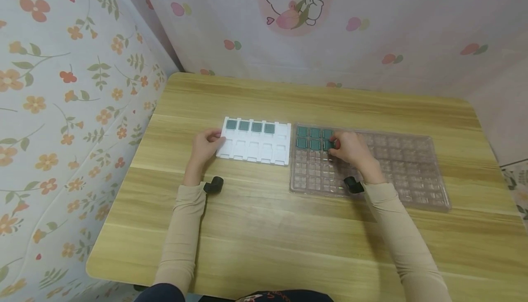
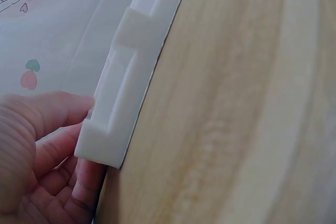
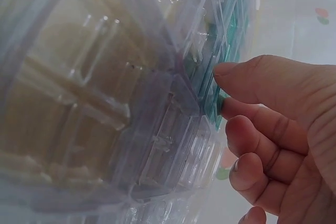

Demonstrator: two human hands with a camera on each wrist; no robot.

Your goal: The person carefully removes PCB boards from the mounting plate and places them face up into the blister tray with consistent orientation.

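Observation:
A white plastic tray (image 1: 252, 151) lies left of centre, with several green square circuit boards (image 1: 256, 127) along its back row. At its left edge my left hand (image 1: 205, 146) grips the corner, thumb and fingers bent about the rim of the tray (image 2: 113, 124). To the right is a clear plastic blister tray (image 1: 396, 169); more green boards (image 1: 315, 132) fill pockets at its back left. My right hand (image 1: 350, 147) reaches over this tray and pinches a green board (image 3: 214, 106) between thumb and index finger, its other fingers loosely curled. That board overlaps its pocket in the right wrist view.
Both trays lie side by side on a wood-grain table (image 1: 255, 228), their near edges close together. A patterned curtain (image 1: 288, 54) hangs behind the table, and a floral cloth (image 1: 62, 132) is on the left. Black wrist cameras (image 1: 214, 184) stick out beside both sleeves.

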